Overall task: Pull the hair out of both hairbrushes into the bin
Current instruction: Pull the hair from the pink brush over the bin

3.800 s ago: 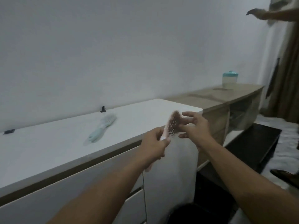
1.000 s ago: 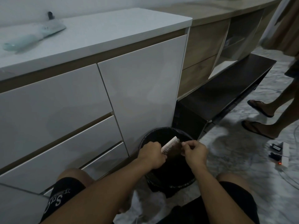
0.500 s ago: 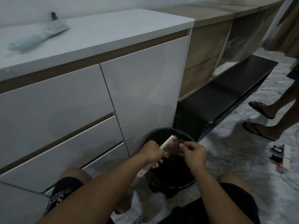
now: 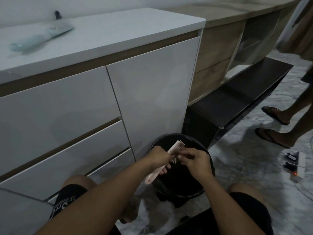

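Note:
I crouch over a round black bin (image 4: 205, 189) lined with a black bag, on the floor against the white cabinet. My left hand (image 4: 158, 157) grips a pink hairbrush (image 4: 176, 147) by its neck, bristles facing right, held over the bin's opening. My right hand (image 4: 194, 161) has its fingertips pinched at the bristles, on a tuft of dark hair. A pale green hairbrush (image 4: 42, 37) lies on the white cabinet top at the upper left, out of reach of both hands.
White cabinet (image 4: 152, 92) with drawers stands right behind the bin. A dark low shelf (image 4: 237, 99) runs to the right. Another person's feet in sandals (image 4: 274, 126) stand on the marble floor at right. A power strip (image 4: 299, 165) with cables lies near them.
Since the earliest frame I have dropped from standing to a crouch over the bin. In the last second my right fingers moved in onto the bristles and the brush tilted slightly.

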The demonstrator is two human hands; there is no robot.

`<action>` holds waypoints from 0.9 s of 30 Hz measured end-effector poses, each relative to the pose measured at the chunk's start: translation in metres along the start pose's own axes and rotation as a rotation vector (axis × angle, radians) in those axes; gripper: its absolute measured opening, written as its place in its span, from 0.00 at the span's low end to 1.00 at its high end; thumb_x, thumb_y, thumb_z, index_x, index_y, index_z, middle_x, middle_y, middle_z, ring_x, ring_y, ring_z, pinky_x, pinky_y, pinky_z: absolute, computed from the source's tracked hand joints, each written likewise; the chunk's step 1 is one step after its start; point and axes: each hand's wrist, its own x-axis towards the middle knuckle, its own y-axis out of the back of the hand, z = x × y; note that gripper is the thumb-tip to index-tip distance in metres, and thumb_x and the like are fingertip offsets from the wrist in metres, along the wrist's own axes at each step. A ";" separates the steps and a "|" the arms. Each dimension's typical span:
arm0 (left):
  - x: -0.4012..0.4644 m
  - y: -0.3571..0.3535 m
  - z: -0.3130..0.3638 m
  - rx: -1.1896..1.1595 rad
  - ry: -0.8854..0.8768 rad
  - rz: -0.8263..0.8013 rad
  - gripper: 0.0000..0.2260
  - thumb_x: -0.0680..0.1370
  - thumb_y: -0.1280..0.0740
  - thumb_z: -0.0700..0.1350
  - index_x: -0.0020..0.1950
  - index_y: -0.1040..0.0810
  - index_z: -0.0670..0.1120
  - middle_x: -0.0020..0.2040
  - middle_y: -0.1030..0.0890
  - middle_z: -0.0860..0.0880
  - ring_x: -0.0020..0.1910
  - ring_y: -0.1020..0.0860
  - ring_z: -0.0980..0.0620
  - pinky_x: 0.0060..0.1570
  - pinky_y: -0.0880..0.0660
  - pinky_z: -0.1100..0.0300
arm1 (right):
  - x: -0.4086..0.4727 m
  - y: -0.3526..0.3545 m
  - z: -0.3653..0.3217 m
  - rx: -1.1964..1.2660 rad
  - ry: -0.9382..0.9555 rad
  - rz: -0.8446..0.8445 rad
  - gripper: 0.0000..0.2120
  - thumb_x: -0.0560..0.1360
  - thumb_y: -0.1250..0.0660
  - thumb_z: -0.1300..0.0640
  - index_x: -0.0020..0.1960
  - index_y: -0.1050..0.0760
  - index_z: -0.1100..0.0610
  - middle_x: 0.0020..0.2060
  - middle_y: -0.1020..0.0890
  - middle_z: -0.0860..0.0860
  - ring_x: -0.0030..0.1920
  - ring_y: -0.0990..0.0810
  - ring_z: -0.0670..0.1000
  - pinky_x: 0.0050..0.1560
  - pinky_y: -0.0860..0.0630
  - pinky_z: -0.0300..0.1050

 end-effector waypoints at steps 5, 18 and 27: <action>0.004 0.002 -0.006 -0.042 0.010 -0.018 0.13 0.75 0.36 0.38 0.53 0.24 0.29 0.32 0.20 0.43 0.19 0.27 0.52 0.20 0.32 0.63 | 0.007 0.006 0.002 -0.033 -0.084 0.212 0.15 0.69 0.26 0.65 0.35 0.20 0.45 0.35 0.17 0.44 0.40 0.17 0.46 0.48 0.20 0.41; 0.005 0.000 -0.001 -0.042 -0.002 -0.044 0.10 0.74 0.37 0.37 0.51 0.23 0.32 0.31 0.21 0.42 0.20 0.26 0.51 0.19 0.32 0.63 | -0.001 0.001 -0.002 -0.105 0.049 -0.008 0.09 0.69 0.24 0.62 0.48 0.14 0.55 0.54 0.19 0.49 0.55 0.21 0.45 0.49 0.31 0.20; -0.001 0.000 0.001 -0.060 0.004 0.003 0.11 0.72 0.35 0.42 0.48 0.22 0.35 0.32 0.21 0.42 0.21 0.26 0.49 0.20 0.32 0.63 | 0.002 0.004 0.003 0.067 -0.013 0.103 0.14 0.70 0.26 0.61 0.51 0.22 0.47 0.50 0.19 0.46 0.50 0.19 0.48 0.51 0.19 0.58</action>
